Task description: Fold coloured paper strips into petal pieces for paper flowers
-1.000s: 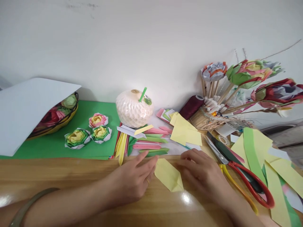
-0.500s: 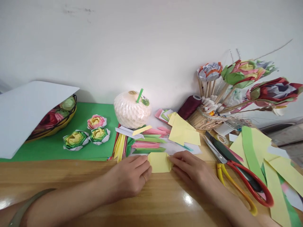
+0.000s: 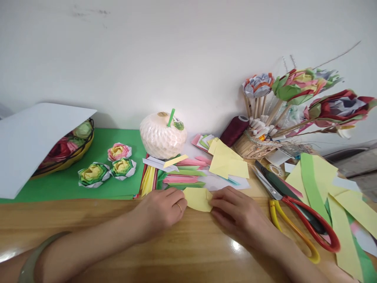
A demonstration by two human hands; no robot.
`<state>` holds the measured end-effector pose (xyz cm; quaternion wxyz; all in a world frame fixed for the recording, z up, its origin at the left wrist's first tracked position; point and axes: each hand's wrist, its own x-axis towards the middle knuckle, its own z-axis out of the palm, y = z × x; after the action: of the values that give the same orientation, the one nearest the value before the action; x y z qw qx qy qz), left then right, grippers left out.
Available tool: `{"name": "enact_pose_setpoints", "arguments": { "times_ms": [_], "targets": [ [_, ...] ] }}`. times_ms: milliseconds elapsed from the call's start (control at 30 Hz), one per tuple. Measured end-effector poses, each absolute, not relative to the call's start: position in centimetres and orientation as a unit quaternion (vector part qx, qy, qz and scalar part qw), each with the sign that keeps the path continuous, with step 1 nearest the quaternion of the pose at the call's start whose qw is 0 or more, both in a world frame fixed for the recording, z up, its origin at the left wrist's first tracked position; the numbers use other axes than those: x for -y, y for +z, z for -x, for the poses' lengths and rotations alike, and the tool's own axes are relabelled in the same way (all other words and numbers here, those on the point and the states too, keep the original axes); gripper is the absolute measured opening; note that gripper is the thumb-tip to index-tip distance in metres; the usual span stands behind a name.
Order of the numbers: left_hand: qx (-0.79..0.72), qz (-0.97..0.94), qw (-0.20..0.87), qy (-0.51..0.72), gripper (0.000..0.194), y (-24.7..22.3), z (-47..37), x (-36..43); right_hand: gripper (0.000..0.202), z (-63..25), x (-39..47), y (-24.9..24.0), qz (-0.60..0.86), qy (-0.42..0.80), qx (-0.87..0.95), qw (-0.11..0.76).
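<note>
A small yellow piece of paper [image 3: 196, 199] is held between my two hands, just above the wooden table [image 3: 188, 251]. Its lower edge bows into a curve, and a small fold shows near its right end. My left hand [image 3: 165, 209], with a ring on one finger, pinches the left end. At the right end my right hand [image 3: 235, 206] grips with thumb and fingers. Just beyond the paper lie folded strips in pink [image 3: 180, 179] and green [image 3: 188, 184]. My fingertips hide the paper's two ends.
Red-handled scissors [image 3: 309, 220] and a yellow-handled tool [image 3: 294, 232] lie right, beside yellow paper offcuts [image 3: 344, 236]. Paper flowers on sticks [image 3: 300, 86] stand in a basket [image 3: 250, 145] behind. Several paper lotuses [image 3: 123, 168] sit left on green sheets [image 3: 64, 188]. A netted white round container [image 3: 163, 135] stands mid-back.
The yellow paper has gone from lying nearly flat to curved, its lower edge now rounded. Both hands keep their grip at its ends. The camera view has shifted slightly.
</note>
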<state>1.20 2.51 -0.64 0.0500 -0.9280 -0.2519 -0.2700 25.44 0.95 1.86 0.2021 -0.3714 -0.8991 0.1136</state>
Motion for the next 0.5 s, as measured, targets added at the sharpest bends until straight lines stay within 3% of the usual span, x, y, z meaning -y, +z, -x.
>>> {"name": "enact_pose_setpoints", "arguments": {
  "times_ms": [500],
  "targets": [
    [0.374, 0.882, -0.167, -0.234, 0.013, -0.1, -1.4, -1.7, 0.011, -25.4, -0.5, 0.5, 0.444, 0.244, 0.833, 0.223]
  ]
}}
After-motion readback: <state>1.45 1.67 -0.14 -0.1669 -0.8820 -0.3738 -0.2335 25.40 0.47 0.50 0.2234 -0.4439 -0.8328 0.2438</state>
